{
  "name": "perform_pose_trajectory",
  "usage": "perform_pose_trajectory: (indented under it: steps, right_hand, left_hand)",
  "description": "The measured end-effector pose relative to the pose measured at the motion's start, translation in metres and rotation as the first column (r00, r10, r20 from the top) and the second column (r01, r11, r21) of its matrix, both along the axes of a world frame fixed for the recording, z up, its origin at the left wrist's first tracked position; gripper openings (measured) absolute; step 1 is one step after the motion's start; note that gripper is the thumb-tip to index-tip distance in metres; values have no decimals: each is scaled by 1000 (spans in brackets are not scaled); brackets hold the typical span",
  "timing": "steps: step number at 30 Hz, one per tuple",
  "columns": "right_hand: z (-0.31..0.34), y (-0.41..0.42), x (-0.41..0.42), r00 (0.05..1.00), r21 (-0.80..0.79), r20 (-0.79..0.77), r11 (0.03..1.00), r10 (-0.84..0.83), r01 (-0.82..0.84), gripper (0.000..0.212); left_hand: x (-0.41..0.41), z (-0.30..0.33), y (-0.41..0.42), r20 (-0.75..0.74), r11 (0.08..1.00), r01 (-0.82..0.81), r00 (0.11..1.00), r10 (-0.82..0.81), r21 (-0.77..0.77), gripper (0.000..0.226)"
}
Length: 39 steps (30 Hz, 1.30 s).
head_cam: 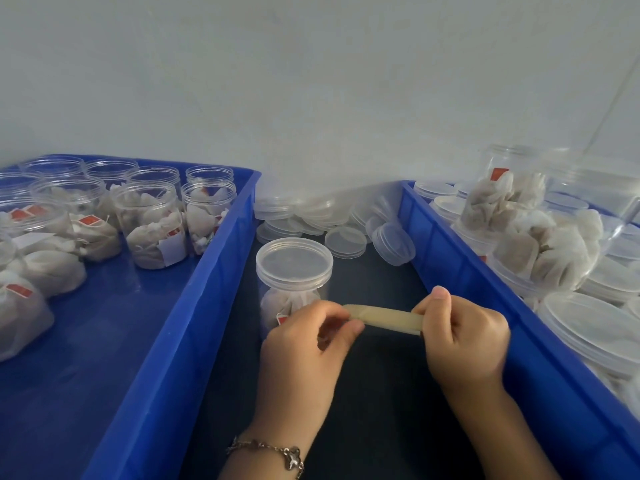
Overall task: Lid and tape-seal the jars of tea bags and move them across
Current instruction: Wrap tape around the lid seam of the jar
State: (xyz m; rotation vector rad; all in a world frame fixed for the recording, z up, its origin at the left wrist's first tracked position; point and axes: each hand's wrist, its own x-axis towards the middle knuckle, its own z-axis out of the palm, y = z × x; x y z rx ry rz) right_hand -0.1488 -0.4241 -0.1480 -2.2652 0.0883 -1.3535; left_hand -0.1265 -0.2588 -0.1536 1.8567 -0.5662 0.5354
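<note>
Two bare hands sit nearest the viewer, low in the middle, over a dark table (374, 393) between 2 blue trays. On the left wrist hangs a thin chain bracelet (273, 452). Both hands are closed in a pinch on 1 strip of pale, yellowish tape (384, 318): the left hand (304, 344) holds its left end between thumb and fingers, the right hand (464, 341) holds its right end, and the strip runs nearly level and taut between them. Just beyond the left hand stands the jar (294, 289) being worked on, clear plastic, upright, with tea bags inside and a clear lid already seated on top. Behind it lies a loose heap of spare lids (332, 220) against the wall. Far left, the left tray (194, 306) holds many open jars of tea bags with no lids. At the right, the right tray (540, 344) holds finished jars lying on their sides, plus more lids. Likely step: sealing this jar. To do it well, keep the strip stretched and untwisted, lay its middle across the seam where lid meets jar, then smooth each end round the side so that no gap or wrinkle is left.
</note>
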Motion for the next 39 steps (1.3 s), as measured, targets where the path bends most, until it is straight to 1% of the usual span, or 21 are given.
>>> perform_pose_trajectory:
  steps: [1,2,3,5,6,7,8,11,12,18,20,22,24,26,28,30,31,32,34,36,39]
  right_hand:
    - [0,0,0,1000,9,-5,1000,-2,2,61]
    - [-1,-1,0,1000,18,-10,1000,-5,5,62]
    - [-1,-1,0,1000,26,-14,1000,-7,7,62]
    - [-1,-3,0,1000,28,-15,1000,-7,7,62]
    - [0,-3,0,1000,21,-12,1000,-7,8,62]
    - [0,-3,0,1000,13,-10,1000,-8,8,62]
    - [0,-2,0,1000,8,-8,1000,-8,9,61]
    - [0,-3,1,1000,18,-8,1000,-10,11,61]
    - [0,-5,1,1000,15,-8,1000,-16,16,61]
    - [-4,-8,3,999,-38,-36,999,-26,25,62]
    - [-6,-9,4,1000,-32,-31,1000,0,-1,61]
    - [-7,-10,4,999,-41,-17,999,35,-35,58]
    - [-7,-11,5,998,-84,0,995,56,-56,56]
    - [-6,-8,5,999,-137,5,989,52,-50,54]
    - [-5,-3,6,1000,-184,-18,983,4,-7,52]
    - [-3,2,6,998,-207,-44,978,-33,24,50]
    - [-2,3,6,998,-214,-55,976,-44,31,50]
    - [-3,3,6,996,-218,-69,975,-54,38,50]
    - [-2,2,6,987,-195,-143,980,-73,45,52]
    - [2,0,7,936,-161,-338,986,-93,40,55]
    - [5,-8,9,806,-183,-586,982,-80,-35,64]
  left_hand:
    - [1,0,0,-2,1000,4,1000,-4,3,13]
    - [1,1,0,-64,999,16,998,-19,-37,6]
    - [2,2,0,-168,992,42,984,-62,-120,3]
    - [3,6,1,-404,935,92,884,-235,-343,4]
    - [4,7,2,-470,912,95,833,-292,-398,4]
    - [6,8,5,-501,912,108,807,-313,-395,4]
    - [8,7,7,-512,925,125,802,-307,-359,5]
    - [12,4,13,-474,972,155,853,-221,-175,8]
    - [13,5,14,-472,978,156,857,-205,-142,8]
    - [12,10,21,-502,977,193,838,-215,-96,13]
    - [10,13,23,-510,969,221,824,-248,-114,15]
    - [10,16,24,-513,952,234,803,-303,-196,16]
    - [9,19,25,-490,934,203,807,-330,-295,14]
    - [9,21,27,-465,921,138,830,-308,-364,9]
    - [10,22,31,-468,903,134,819,-332,-408,23]
    - [10,25,33,-508,881,186,757,-411,-436,41]
    - [9,25,33,-528,885,219,734,-427,-410,43]
    - [8,25,33,-537,904,244,738,-408,-351,38]
    - [9,22,32,-490,968,187,836,-246,-166,17]
    - [13,17,35,-386,999,37,921,-50,-39,16]
    - [16,16,42,-247,990,-98,961,122,106,20]
